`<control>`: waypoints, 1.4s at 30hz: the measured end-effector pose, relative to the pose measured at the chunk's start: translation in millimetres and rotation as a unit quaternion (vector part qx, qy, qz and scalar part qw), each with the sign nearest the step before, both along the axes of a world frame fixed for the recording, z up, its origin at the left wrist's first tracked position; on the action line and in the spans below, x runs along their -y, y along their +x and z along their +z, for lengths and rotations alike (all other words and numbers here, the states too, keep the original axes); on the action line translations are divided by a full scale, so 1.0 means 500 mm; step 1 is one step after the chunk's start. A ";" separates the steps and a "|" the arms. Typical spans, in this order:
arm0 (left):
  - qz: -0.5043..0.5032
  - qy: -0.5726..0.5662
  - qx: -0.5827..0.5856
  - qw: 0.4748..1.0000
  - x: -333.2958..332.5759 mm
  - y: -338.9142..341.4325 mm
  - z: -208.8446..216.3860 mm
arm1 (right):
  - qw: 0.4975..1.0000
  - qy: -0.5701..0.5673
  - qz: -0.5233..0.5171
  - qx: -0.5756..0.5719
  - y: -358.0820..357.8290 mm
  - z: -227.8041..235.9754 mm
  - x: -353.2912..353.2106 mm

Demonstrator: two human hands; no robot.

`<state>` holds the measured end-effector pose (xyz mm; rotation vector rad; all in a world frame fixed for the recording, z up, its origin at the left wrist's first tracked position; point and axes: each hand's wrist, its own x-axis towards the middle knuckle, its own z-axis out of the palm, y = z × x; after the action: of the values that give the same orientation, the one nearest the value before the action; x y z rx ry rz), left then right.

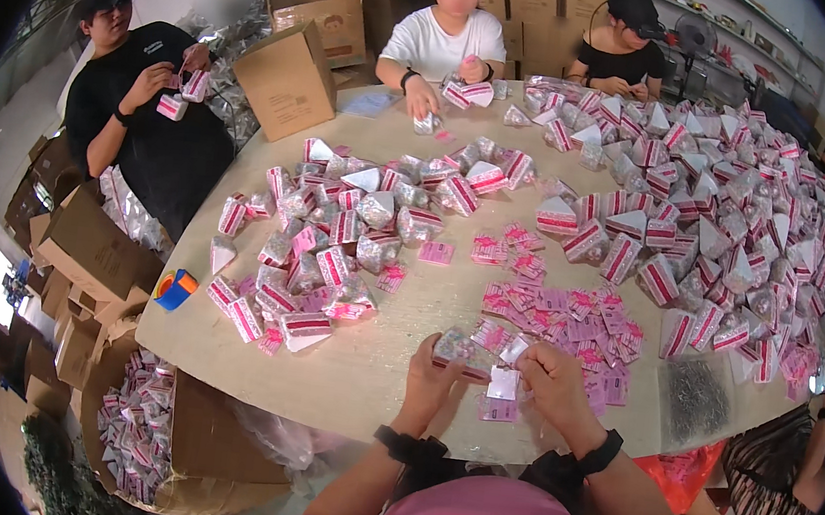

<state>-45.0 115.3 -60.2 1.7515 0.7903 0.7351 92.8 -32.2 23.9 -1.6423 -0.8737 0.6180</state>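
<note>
L grip [428, 380]: wedge pkg [464, 351], long axis ~L–R, rt end nearer.

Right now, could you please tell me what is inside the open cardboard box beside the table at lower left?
The cardboard box holds a heap of pink-and-white packages; whatever lies beneath the top layer is covered.

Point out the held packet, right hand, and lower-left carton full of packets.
Held packet [463, 350]: head view, clear wrapped side.
Right hand [560, 387]: head view, back of hand.
Lower-left carton [223, 451]: head view, cardboard wall.
</note>
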 end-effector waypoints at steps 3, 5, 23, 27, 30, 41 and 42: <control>0.034 0.165 -0.063 0.984 0.000 -0.011 0.016 | 0.999 -0.037 0.008 -0.023 0.003 -0.008 0.013; 0.046 0.296 -0.045 0.953 0.036 -0.040 0.070 | 0.998 -0.050 0.024 -0.012 -0.006 -0.010 0.018; -0.267 -0.273 -0.060 0.922 0.104 -0.083 0.119 | 0.923 -0.090 0.270 0.259 -0.077 0.007 0.045; -0.296 -0.218 -0.128 0.921 0.103 -0.094 0.117 | 0.887 -0.122 0.317 0.312 -0.082 -0.005 0.051; -0.287 -0.269 -0.103 0.914 0.115 -0.097 0.107 | 0.880 -0.121 0.323 0.326 -0.090 -0.017 0.056; -0.220 -0.336 -0.049 0.914 0.136 -0.106 0.109 | 0.943 -0.128 0.234 0.198 -0.090 -0.023 0.060; -0.221 -0.346 -0.039 0.911 0.135 -0.104 0.110 | 0.958 -0.141 0.205 0.145 -0.092 -0.019 0.061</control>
<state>-96.9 47.8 -5.3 1.2335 0.5733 0.0478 47.0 -62.8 14.5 -1.8496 -1.4173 0.8282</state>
